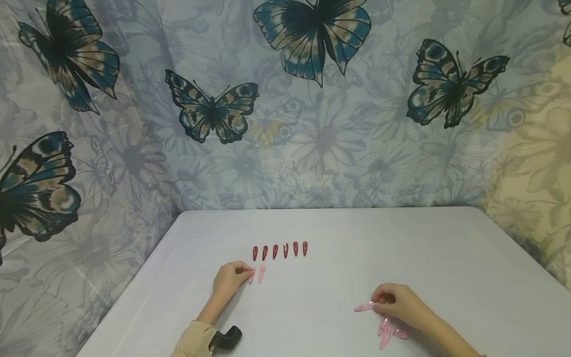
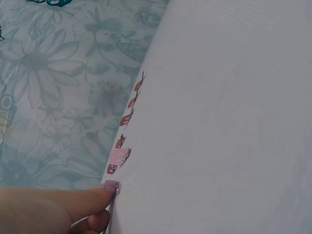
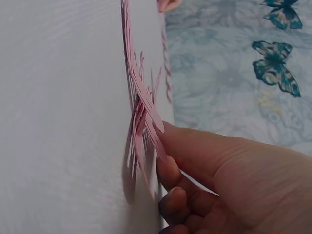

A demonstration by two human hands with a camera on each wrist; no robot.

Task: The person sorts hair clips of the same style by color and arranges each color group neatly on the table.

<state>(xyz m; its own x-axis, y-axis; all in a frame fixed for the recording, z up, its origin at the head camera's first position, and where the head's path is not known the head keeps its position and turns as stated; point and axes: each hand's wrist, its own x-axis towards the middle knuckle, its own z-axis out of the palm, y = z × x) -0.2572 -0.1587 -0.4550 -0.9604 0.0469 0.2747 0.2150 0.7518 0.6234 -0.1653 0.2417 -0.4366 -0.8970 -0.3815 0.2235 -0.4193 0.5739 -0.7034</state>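
Observation:
In the head view my left hand [image 1: 228,280] pinches a pink snap hair clip [image 1: 253,276] between thumb and fingertips, low at the table. Just right of it lies another pink hair clip [image 1: 261,274]. Behind these runs a row of several dark red hair clips [image 1: 275,252], their tips toward me. My right hand [image 1: 401,303] pinches the end of a pink hair clip [image 1: 364,307] that points left. Under and beside that hand is a loose pile of pink hair clips [image 1: 386,338], seen edge-on as crossing clips [image 3: 141,102] in the right wrist view.
The white table [image 1: 312,317] is bounded at the back by a butterfly-print curtain [image 1: 325,148], which also hangs along both sides. A black strap device [image 1: 226,338] sits at my left wrist, next to the beige sleeve [image 1: 193,339].

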